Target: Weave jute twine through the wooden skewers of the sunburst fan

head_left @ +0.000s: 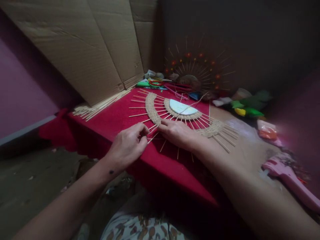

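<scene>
A half-round piece of thin sticks and woven twine (pixel 153 111) lies on the red cloth, its sticks fanning out around a pale half disc (pixel 182 107). My right hand (pixel 175 131) rests on the woven outer band near its middle, with the fingertips pressed to the twine; the forearm passes over the right part. Just left of it, my left hand (pixel 131 140) is curled at the stick ends, thumb and forefinger bent towards each other. Whatever lies between those fingers is too small to make out. A loose strand of twine (pixel 200 100) trails across the pale half disc.
Bare sticks (pixel 100 106) lie in a pile at the left, beside a large cardboard sheet (pixel 82 43). A similar decorated fan (pixel 191 66) stands at the back. A pink glue gun (pixel 287 173), packets (pixel 267 130) and green and yellow pieces (pixel 247 110) are at the right.
</scene>
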Available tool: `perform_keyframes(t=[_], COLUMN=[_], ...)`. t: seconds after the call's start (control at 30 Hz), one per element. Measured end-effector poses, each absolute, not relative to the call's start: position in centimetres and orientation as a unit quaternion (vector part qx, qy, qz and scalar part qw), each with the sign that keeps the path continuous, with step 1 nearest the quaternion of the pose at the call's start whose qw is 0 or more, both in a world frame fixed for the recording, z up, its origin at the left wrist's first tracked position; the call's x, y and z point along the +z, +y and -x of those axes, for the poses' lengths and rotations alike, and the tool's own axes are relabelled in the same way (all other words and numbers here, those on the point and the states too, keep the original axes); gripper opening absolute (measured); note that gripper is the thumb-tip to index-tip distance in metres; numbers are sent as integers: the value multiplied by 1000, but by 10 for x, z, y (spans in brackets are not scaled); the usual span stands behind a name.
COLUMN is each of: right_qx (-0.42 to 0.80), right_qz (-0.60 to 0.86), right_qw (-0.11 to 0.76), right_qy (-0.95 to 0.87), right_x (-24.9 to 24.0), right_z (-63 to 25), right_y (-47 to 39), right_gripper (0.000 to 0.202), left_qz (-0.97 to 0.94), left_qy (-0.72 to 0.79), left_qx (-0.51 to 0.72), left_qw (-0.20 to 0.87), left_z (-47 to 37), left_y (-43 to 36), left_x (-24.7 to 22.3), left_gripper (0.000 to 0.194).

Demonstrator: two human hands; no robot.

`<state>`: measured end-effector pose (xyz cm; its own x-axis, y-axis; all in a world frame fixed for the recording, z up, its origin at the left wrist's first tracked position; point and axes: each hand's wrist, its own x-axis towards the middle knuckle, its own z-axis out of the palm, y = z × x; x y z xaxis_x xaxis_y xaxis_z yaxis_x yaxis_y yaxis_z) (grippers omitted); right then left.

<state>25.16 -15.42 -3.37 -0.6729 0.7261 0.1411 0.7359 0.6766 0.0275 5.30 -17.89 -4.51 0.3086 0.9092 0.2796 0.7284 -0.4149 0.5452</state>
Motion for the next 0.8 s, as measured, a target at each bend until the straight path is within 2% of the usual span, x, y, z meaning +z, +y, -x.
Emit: perform_keyframes(t=[0.3,0.67,0.8], right_qx=[-84,-48,5], right_qz=[376,396,415], right_qw=[9,93,136], right_qy=[-923,-912,-900], right_x=[-27,-41,-43], right_z=[-245,-253,-254], right_y=[-164,-155,-153], right_gripper=[23,20,19], left_qz=[-811,-851,-866], left_qy=[513,475,444], left_qx=[263,222,221], left_qw=[100,-19,-60], left_z=[-50,-54,-55], left_y=[-197,-193,-181], left_x=[-55,-49,-49], left_gripper=[32,40,39])
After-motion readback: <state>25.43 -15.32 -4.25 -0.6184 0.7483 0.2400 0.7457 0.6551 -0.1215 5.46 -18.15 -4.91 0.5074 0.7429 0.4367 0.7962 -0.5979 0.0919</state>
